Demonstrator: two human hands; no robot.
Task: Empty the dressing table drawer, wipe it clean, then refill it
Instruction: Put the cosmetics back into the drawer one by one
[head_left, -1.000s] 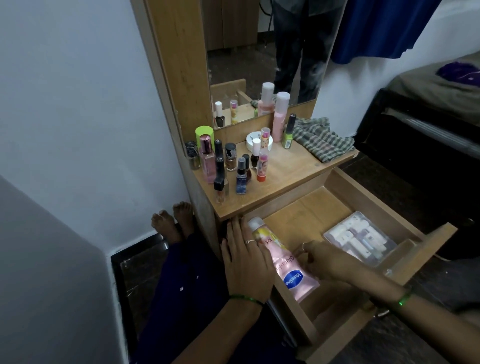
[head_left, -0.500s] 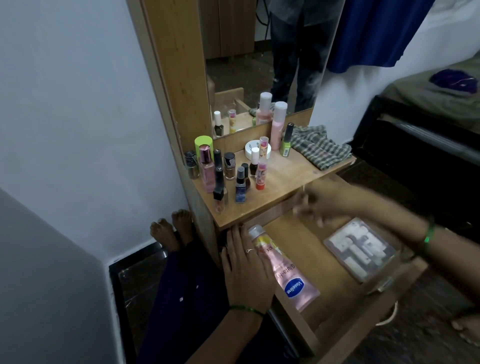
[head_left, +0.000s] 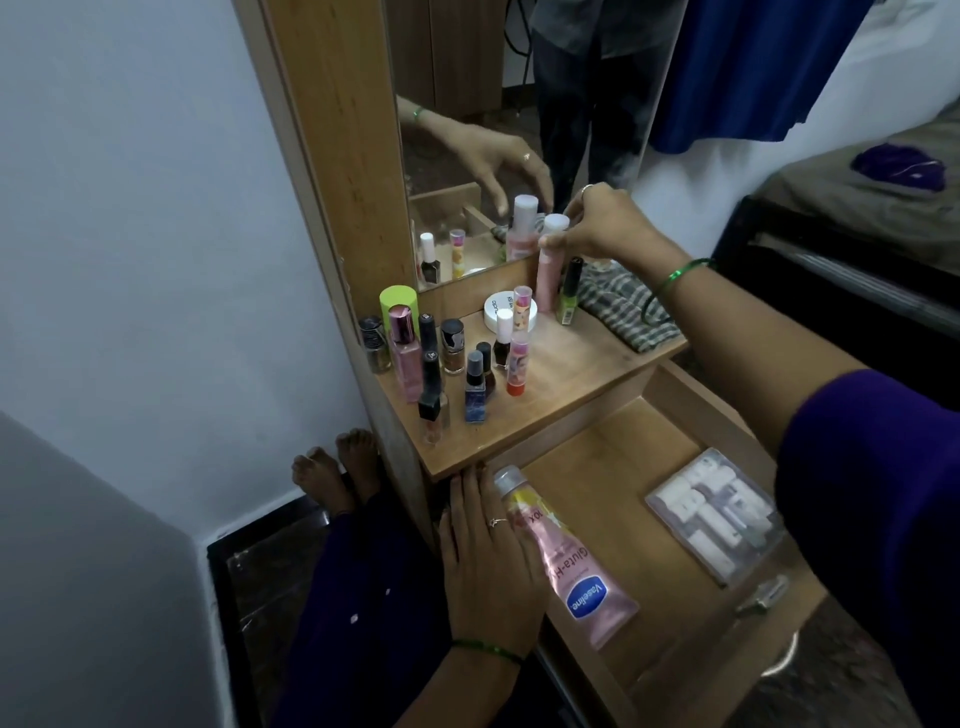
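Pink plastic is what your right hand (head_left: 602, 228) has closed on: the grip pinches the white cap of the tall pink bottle (head_left: 546, 275) standing at the back of the tabletop (head_left: 582, 364), thumb on the near side and fingers curled over the top. That bottle stands just before the mirror (head_left: 519, 130), touching distance from a green nail polish bottle (head_left: 569, 293) at its 3 o'clock and a white round jar (head_left: 501, 312) at its 8 o'clock.

Your left hand (head_left: 488, 561) lies flat and open, fingers spread, on the left wall of the drawer (head_left: 623, 467). It grips nothing; its ring-finger side touches the Vaseline tube (head_left: 566, 556), which lies along the drawer's left side, cap pointing to 11 o'clock.

A clear case of small white items (head_left: 714, 514) lies in the drawer at 3 o'clock of the tube, well apart from it. Bare drawer floor runs between the two and up to the back edge.

On the tabletop, a cluster of small bottles (head_left: 441, 364) crowds the left half, close to the front edge. A folded checked cloth (head_left: 623, 312) sits at the right rear corner, under your right forearm. Bare wood remains on the right front portion.
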